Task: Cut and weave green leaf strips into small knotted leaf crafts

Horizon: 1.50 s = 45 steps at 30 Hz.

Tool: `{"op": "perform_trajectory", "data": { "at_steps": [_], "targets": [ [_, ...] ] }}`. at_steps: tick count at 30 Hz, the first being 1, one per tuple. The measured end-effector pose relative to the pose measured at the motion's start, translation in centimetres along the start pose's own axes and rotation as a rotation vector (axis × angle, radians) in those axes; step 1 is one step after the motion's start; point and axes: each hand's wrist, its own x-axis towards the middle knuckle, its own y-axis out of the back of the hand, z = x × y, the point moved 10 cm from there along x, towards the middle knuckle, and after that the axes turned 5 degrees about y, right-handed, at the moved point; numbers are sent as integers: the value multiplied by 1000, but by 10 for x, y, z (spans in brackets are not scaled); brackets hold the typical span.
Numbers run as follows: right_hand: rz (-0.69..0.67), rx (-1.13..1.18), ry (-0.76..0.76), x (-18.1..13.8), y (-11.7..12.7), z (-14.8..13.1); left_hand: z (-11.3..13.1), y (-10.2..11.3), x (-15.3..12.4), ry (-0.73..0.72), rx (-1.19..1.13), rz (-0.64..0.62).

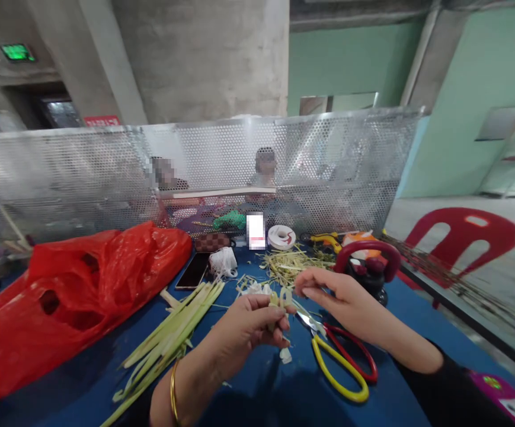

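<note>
My left hand (pixel 257 323), with a gold bangle at the wrist, pinches a small looped piece of pale green plant strip (pixel 285 298) between thumb and fingers. Just to the right and a little higher is my right hand (pixel 328 290), its fingers bent and drawn together near that loop; whatever they hold is too small to make out. Scissors (pixel 341 362) with one yellow and one red handle lie under the right forearm, blades toward the left hand. A bundle of long pale green strips (pixel 168 338) rests left of my left hand. White scraps (pixel 257 289) lie behind the fingers.
A big red plastic bag (pixel 106 284) covers the table's left side. Beyond the hands are a phone (pixel 194 271), white thread (pixel 223 262), a white spool (pixel 281 237), cut straw (pixel 290 267) and a dark red-handled object (pixel 368 267). A perforated metal screen (pixel 213 154) borders the back.
</note>
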Motion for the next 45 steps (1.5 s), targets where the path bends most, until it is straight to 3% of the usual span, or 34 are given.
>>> {"op": "perform_trajectory", "data": {
  "at_steps": [4,10,13,16,19,23,29,32,36,41,45],
  "targets": [
    [-227,11,-41,-9,-21,0,13,3,-5,-59,-25,-6],
    [-156,80,-36,-9,-25,0,19,7,-7,-90,-4,31],
    [-221,214,-6,-9,-31,-5,19,8,-5,-91,6,39],
    [-228,161,84,-8,-33,-16,17,8,-4,-83,17,43],
    [-112,62,165,-7,-26,-27,16,9,-3,-77,12,52],
    [139,127,190,-12,-5,-32,14,3,-5,-50,75,32],
    [511,519,-40,-24,11,0,10,-4,-5,-19,183,-1],
    [629,627,-49,-27,14,1,5,-5,-3,-6,191,-26],
    [702,419,12,-32,27,-9,1,-4,-1,7,191,-37],
    [434,-92,110,-22,16,-26,2,-2,-2,22,177,-15],
    [334,-241,134,-16,10,-24,3,-3,-2,8,169,-21]
  ]
}}
